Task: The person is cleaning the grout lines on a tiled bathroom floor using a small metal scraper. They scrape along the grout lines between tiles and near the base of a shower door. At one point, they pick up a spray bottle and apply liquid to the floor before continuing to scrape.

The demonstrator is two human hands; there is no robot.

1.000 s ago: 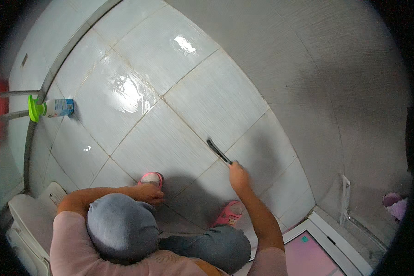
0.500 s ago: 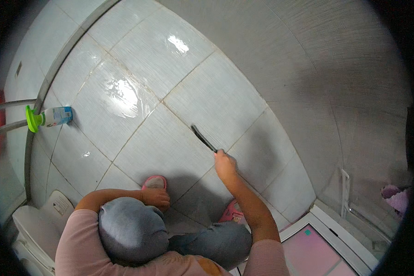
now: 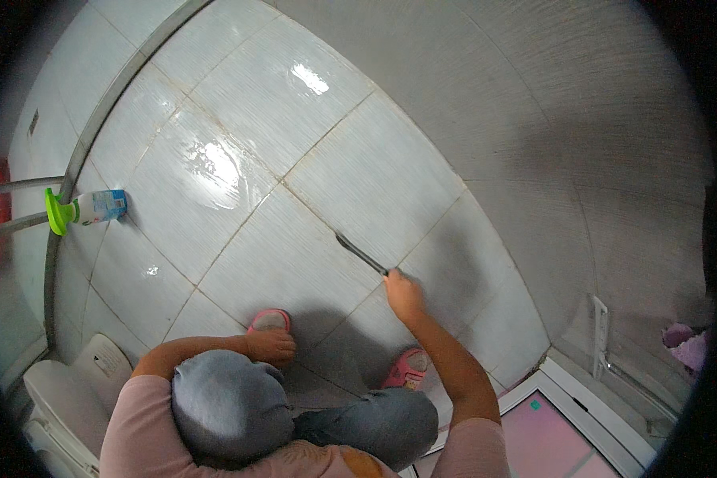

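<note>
1. Right hand (image 3: 404,293) closed round the near end of a thin dark brush (image 3: 360,253); far end of the brush resting on the tiled floor (image 3: 239,103), right on a grout line.
2. Left hand (image 3: 272,346) curled loosely over the left knee, just behind a pink slipper (image 3: 269,319); holding nothing, as far as can be seen.
3. Brush: long, narrow, straight; probably light and stiff enough to press down without bending. Best gripped at the handle end, where the right hand already sits, leaving the working tip free. Bristles too small to make out.
4. Floor tiles: large, pale grey, glossy, with bright glare patches; likely wet and slippery underfoot. Grout lines brownish, slightly sunken.
5. Wall at the right: matt grey with fine horizontal ribbing, duller than the floor.
6. Spray bottle (image 3: 88,209) lying at the left edge of the floor, well apart from both hands; white body with a bright green trigger head, smooth plastic.
7. Second pink slipper (image 3: 407,369) below the right forearm; soft, rounded, rubbery looking.
8. White toilet (image 3: 64,390) at lower left, smooth and hard.
</note>
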